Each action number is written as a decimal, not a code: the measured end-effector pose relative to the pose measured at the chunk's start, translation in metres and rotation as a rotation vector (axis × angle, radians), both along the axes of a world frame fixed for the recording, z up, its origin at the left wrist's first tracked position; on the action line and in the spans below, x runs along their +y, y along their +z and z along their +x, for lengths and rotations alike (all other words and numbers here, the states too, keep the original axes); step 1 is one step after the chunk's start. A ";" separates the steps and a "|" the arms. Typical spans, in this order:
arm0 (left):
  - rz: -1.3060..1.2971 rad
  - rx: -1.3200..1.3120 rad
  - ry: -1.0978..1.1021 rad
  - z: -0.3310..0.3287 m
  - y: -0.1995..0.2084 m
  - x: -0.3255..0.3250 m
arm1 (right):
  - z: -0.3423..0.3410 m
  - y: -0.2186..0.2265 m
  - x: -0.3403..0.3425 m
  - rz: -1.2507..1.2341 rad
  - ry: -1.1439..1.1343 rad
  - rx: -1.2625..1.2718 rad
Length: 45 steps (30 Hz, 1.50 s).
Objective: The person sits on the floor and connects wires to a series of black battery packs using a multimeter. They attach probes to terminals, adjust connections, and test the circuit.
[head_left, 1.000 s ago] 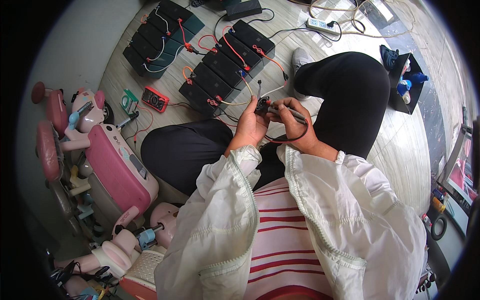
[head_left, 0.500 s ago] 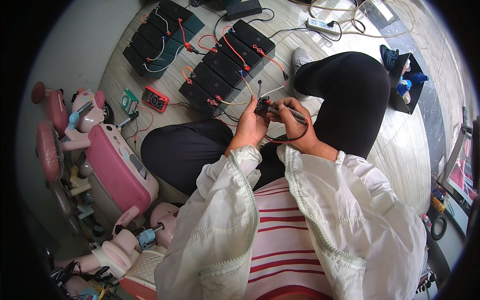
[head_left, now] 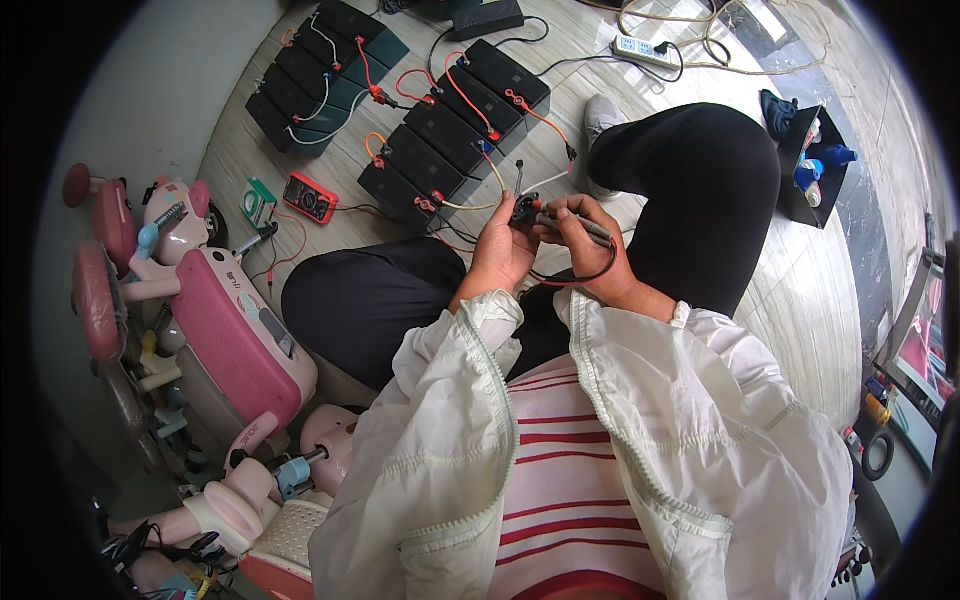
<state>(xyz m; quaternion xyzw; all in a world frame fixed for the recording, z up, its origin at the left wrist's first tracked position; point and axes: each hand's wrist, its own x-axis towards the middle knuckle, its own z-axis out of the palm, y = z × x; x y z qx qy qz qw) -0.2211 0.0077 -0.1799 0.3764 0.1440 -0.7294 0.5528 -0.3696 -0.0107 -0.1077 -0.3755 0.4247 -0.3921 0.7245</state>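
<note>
Apparently, at upper centre, the right hand (head_left: 600, 262) is snugly gripping slim grey pen-shaped probes (head_left: 597, 234) near a small black plastic connector (head_left: 524, 211) that the left hand (head_left: 503, 254) is pinching. Both are probably handling light and stiff, best held by their sides. Upper left, a red-edged black multimeter (head_left: 311, 198) is lying.

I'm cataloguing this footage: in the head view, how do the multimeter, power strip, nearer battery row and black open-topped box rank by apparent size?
1. Nearer battery row
2. Black open-topped box
3. Multimeter and power strip: too alike to rank; the strip looks longer, the multimeter wider.
</note>
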 end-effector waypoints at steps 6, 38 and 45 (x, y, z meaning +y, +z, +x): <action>-0.017 0.000 -0.006 0.000 0.002 0.000 | 0.000 0.001 0.000 0.011 -0.006 -0.009; 0.090 -0.010 -0.007 0.000 0.019 -0.005 | -0.004 0.008 -0.002 -0.010 0.044 0.051; 0.109 -0.039 -0.015 0.002 0.013 -0.004 | -0.004 0.010 -0.002 -0.058 0.061 0.105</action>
